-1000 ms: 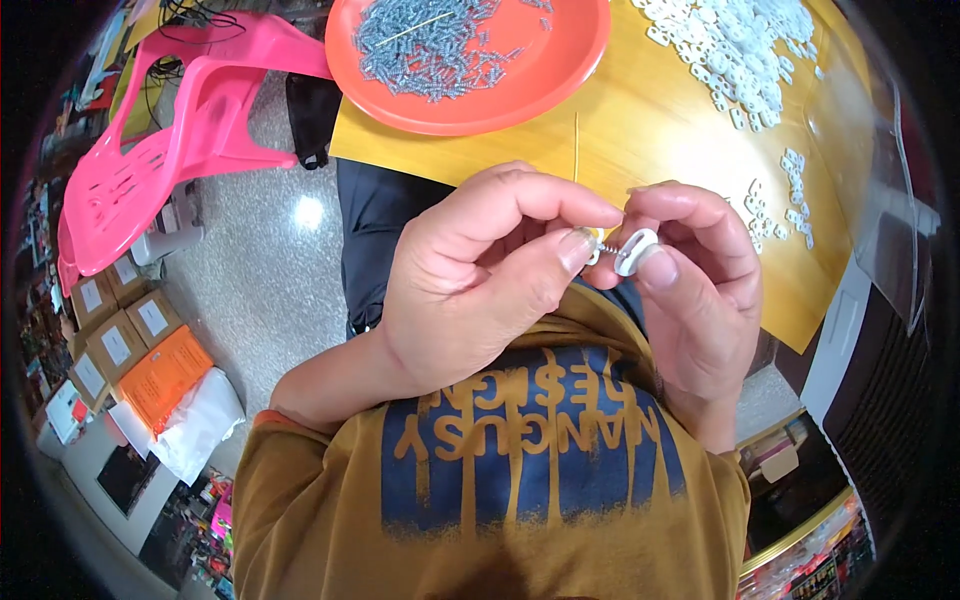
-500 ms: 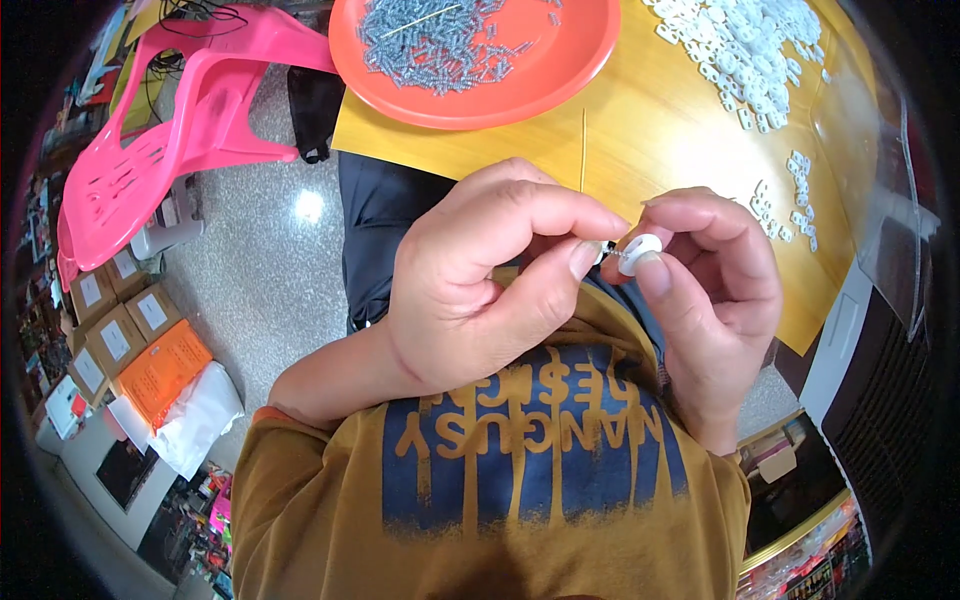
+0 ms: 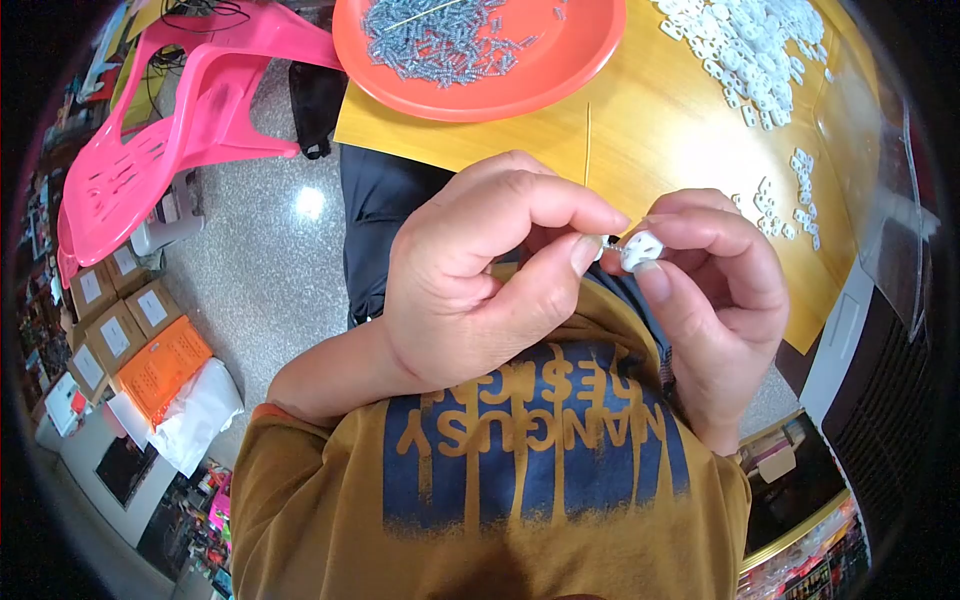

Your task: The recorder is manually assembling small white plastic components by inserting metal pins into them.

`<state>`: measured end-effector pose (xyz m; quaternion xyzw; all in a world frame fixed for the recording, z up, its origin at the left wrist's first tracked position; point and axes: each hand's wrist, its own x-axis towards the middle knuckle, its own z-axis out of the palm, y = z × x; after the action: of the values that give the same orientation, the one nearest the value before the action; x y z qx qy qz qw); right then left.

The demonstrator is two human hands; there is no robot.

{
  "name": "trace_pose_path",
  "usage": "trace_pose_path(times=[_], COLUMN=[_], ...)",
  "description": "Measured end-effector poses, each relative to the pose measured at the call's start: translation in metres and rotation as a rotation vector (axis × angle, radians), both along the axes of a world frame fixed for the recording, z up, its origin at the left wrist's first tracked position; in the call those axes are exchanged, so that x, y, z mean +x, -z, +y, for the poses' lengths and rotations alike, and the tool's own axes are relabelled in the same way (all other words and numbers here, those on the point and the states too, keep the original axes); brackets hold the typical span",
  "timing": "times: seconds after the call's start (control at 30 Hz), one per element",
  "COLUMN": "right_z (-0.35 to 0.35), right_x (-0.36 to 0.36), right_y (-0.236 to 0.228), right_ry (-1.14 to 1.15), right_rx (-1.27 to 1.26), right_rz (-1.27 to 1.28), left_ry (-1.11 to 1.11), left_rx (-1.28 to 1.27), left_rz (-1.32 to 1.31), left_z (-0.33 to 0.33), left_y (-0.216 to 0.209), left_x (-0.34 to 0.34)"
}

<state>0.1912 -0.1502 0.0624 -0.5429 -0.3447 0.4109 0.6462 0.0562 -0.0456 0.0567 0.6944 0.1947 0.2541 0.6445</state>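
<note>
A small white plastic piece (image 3: 642, 251) is pinched between the thumb and fingers of my right hand (image 3: 722, 300). My left hand (image 3: 490, 270) pinches something small and whitish at its fingertips, mostly covered by thumb and forefinger. A thin metal spring (image 3: 613, 246) spans the short gap between the two hands and meets the white piece. Both hands are held close together in front of my chest, over the near edge of the yellow table (image 3: 660, 150).
A red plate (image 3: 520, 95) at the far side carries many small grey springs (image 3: 440, 50). White plastic pieces (image 3: 760, 65) lie heaped at the far right, with smaller groups (image 3: 804, 190) nearer. A pink plastic chair (image 3: 150, 170) and cardboard boxes (image 3: 115, 335) stand left.
The white piece in my right fingers has turned, now showing a different face. Both hands stay nearly in place, still joined by the spring.
</note>
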Motion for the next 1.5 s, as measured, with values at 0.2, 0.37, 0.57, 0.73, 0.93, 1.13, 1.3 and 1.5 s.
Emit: trace_pose_path(times=[0.2, 0.37, 0.57, 0.73, 0.93, 1.13, 1.3, 1.5], right_z=[-0.001, -0.002, -0.001, 0.0, -0.001, -0.002, -0.002, -0.002], right_x=[-0.001, -0.002, -0.004, -0.005, -0.005, -0.006, -0.006, -0.004], right_y=[-0.003, -0.002, -0.001, -0.002, -0.001, 0.0, 0.002, 0.002], right_ry=[0.015, 0.022, 0.027, 0.031, 0.017, 0.012, 0.025, 0.019], right_rx=[-0.02, -0.013, -0.014, -0.006, -0.02, -0.029, 0.011, 0.011], right_rz=[0.084, -0.05, -0.071, 0.048, 0.152, 0.099, 0.097, 0.066], left_ry=[0.021, -0.004, -0.021, -0.025, 0.008, 0.005, -0.027, 0.027], left_rx=[0.008, 0.037, 0.04, 0.036, -0.029, -0.105, -0.42, -0.364], left_rz=[0.02, 0.035, 0.035, 0.03, 0.022, 0.01, -0.097, -0.105], left_z=[-0.001, -0.002, -0.004, -0.006, -0.006, -0.008, -0.013, -0.012], left_y=[-0.004, -0.003, -0.004, -0.005, -0.002, -0.002, -0.005, 0.0], left_x=[-0.001, -0.001, -0.001, 0.0, 0.0, 0.001, 0.002, 0.0])
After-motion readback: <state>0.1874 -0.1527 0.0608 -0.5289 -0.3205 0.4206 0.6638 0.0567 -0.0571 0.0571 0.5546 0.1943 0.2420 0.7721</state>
